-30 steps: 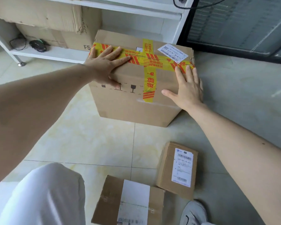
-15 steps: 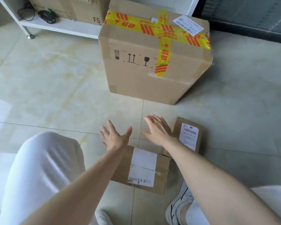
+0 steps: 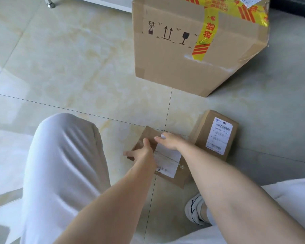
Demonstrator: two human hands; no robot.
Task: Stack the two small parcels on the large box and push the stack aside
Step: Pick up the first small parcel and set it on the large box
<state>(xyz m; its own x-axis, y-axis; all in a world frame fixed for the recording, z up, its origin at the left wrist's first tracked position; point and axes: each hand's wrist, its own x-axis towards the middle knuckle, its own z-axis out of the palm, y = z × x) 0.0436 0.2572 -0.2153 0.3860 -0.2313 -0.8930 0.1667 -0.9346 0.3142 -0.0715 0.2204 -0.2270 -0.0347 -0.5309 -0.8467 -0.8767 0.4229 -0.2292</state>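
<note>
The large cardboard box (image 3: pixel 174 67), crossed with yellow and red tape, stands on the tiled floor at the upper right. Below it a flat small parcel (image 3: pixel 179 176) with a white label lies on the floor. My left hand (image 3: pixel 141 153) clasps its left edge with the thumb on top. My right hand (image 3: pixel 168 140) is laid over its far edge, fingers curled out of sight behind it. A second small parcel (image 3: pixel 200 136), also labelled, lies just to the right, close beside the flat one.
My knee in white trousers (image 3: pixel 63 155) fills the lower left, and a white shoe (image 3: pixel 195 208) sits under my right forearm. A shelf leg (image 3: pixel 50 3) stands at the top left. Bare tiles stretch left of the large box.
Both hands left the large box's top, came down toward me and now grip the flat parcel. The view has tilted downward.
</note>
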